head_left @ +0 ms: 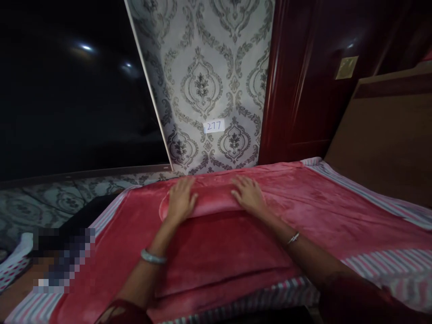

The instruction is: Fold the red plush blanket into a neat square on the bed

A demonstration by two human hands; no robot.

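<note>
A red plush blanket [216, 243] with striped edges is spread over the surface in front of me. Near its far side lies a folded or rolled piece of the same red plush cloth [214, 200], longer than it is wide. My left hand [181, 200] rests on the left end of this piece, palm down with fingers stretched forward. On its right end lies my right hand [249, 195], also flat with fingers apart. Neither hand grips anything. The underside of the piece is hidden.
Behind the blanket, a large dark screen [74, 99] stands at left against patterned wallpaper [202, 81] bearing a paper label [213, 126] marked 277. Dark red wood panelling [303, 90] and a brown board [388, 135] bound the right. A pixelated patch covers something at lower left.
</note>
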